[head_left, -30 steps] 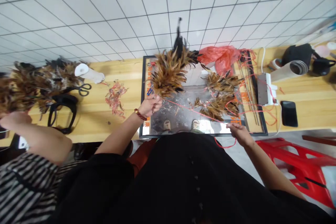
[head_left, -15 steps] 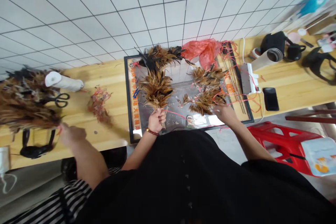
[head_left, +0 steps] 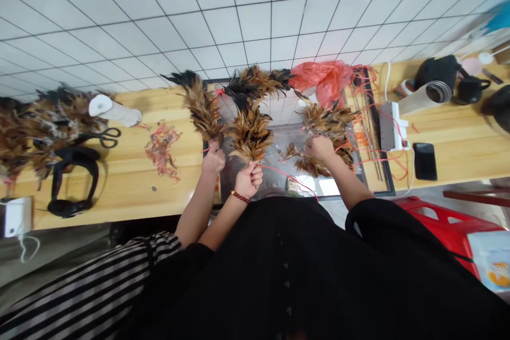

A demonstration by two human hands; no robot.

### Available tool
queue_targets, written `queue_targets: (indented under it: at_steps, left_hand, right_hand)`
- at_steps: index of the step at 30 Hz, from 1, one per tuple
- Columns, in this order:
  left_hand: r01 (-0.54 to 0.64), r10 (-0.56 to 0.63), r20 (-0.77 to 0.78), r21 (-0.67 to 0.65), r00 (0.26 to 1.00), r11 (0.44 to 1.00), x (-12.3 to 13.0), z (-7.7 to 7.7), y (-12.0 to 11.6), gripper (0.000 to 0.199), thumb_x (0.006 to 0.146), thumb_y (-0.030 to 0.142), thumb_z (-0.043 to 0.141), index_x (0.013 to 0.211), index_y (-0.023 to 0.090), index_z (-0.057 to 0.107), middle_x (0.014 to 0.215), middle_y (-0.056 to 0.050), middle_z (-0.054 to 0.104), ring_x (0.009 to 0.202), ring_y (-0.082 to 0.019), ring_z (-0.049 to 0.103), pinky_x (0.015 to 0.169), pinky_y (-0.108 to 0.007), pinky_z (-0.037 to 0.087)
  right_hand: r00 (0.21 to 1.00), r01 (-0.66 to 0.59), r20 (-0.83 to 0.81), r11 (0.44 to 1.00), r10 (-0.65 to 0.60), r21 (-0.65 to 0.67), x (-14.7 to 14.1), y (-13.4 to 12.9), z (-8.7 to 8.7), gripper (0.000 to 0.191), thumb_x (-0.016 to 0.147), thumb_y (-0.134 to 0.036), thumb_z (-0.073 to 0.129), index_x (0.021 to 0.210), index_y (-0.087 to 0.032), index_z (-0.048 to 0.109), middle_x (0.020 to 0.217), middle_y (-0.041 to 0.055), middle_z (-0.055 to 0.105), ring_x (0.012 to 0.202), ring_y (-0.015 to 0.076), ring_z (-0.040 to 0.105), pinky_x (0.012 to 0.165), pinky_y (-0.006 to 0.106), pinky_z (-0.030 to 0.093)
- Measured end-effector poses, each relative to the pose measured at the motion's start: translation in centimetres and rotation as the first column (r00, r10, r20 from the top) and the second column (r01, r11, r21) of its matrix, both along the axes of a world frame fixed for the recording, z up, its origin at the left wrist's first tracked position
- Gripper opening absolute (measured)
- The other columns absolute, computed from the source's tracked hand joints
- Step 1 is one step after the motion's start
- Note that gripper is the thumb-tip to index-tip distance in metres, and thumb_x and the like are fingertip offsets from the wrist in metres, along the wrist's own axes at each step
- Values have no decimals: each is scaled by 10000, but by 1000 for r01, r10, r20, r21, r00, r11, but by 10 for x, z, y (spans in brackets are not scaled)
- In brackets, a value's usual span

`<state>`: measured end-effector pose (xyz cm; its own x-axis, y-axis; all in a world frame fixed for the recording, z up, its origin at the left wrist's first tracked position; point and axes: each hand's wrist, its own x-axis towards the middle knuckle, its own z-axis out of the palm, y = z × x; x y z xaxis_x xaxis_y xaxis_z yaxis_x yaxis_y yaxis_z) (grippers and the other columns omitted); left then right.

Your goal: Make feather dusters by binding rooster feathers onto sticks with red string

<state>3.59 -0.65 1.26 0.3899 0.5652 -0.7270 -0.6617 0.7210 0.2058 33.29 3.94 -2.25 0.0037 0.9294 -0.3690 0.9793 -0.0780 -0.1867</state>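
With closed fingers, my left hand (head_left: 249,180), a red bead bracelet on its wrist, grips the lower end of a feather duster (head_left: 252,130) with brown and black feathers pointing away from me. A red string (head_left: 282,171) trails rightward from that hand. My right hand (head_left: 321,147) is over the brown feather bundles (head_left: 329,119), its fingers curled down among them; what they hold is hidden. Beside my left hand, a co-worker's hand (head_left: 214,159) grips another feather duster (head_left: 202,111) by its base. Farther back lies a brown and black feather piece (head_left: 257,81).
A dark-framed glass panel (head_left: 279,141) lies under the work, with a red plastic bag (head_left: 322,79) behind. To the left are scissors (head_left: 105,136), a white roll (head_left: 115,110), string scraps (head_left: 161,150) and feather bundles (head_left: 59,122). A power strip (head_left: 391,126) and phone (head_left: 425,161) lie right.
My right hand has moved left and away from me onto the feather bundles. The co-worker's hand has brought a feather duster from the far left to beside mine. My left hand keeps its grip.
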Motion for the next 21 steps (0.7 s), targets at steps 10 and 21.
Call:
queue_targets:
  at_steps: [10,21]
  left_hand:
    - [58,-35,216,-98,976,994,10,-1,4,319,995,329,374,836,112,544,660,35,313,447,-27,267,360,-102,205]
    - [124,-109,131,-110,985,986,14,5,5,275,943,329,507,749,134,499,671,12,395,458,-30,320,369,-107,246]
  right_hand:
    - [559,-142,-783,962,272,233,-56,-12,72,229,935,-342,494,1002,-199,660,947,65,663,907,173,608,881,312,458]
    - [534,-343,-779,926,329,157,-112,-3,59,243,807,-183,618,1049,-173,641,864,20,699,771,152,634,750,253,452]
